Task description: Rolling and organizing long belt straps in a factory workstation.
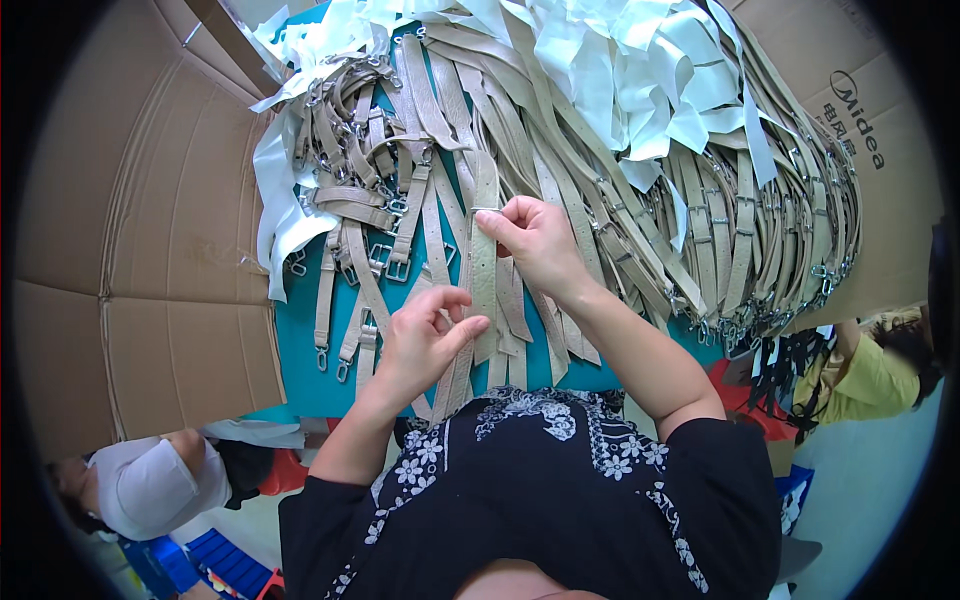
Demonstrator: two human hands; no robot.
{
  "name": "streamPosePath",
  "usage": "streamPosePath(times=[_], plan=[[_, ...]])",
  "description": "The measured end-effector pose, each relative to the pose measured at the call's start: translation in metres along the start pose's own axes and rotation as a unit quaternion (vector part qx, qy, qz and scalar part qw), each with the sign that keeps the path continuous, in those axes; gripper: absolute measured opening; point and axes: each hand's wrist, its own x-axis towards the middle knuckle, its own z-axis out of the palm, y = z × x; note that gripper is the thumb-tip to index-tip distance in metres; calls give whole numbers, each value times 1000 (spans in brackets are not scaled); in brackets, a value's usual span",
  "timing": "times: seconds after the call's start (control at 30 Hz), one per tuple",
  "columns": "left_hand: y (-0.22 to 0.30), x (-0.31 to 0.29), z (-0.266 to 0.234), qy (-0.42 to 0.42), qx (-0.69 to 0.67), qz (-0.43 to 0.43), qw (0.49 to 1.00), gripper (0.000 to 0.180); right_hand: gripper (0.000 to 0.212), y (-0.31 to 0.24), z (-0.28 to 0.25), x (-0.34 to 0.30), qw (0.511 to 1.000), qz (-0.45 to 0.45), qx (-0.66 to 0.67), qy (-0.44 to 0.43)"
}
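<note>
A beige strap with punched holes [484, 265] hangs lengthwise in front of me, with a thin metal loop across its upper part. My right hand [535, 240] pinches it near that loop, thumb on top and the other fingers curled behind. Lower down, beside the strap's left edge, my left hand [428, 335] has its thumb and forefinger apart, with nothing seen between them. Its thumb tip is close to the strap; whether it touches I cannot tell. Beneath both hands lie more beige straps [510, 110], and a tangle of short straps with metal buckles and clasps [385, 215] is at the left.
Crumpled white sheets [630, 75] cover the far side of the teal table [300, 345]. A dense row of buckled straps [740, 220] hangs at the right. Cardboard stands at the left [180, 200] and right [860, 230]. Other people [160, 485] sit at both sides.
</note>
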Motion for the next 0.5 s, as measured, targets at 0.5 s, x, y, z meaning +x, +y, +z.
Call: streamPosePath(times=[0.5], plan=[[-7, 46, -31, 0, -189, 56, 980, 11, 19, 13, 8, -6, 979, 138, 59, -137]])
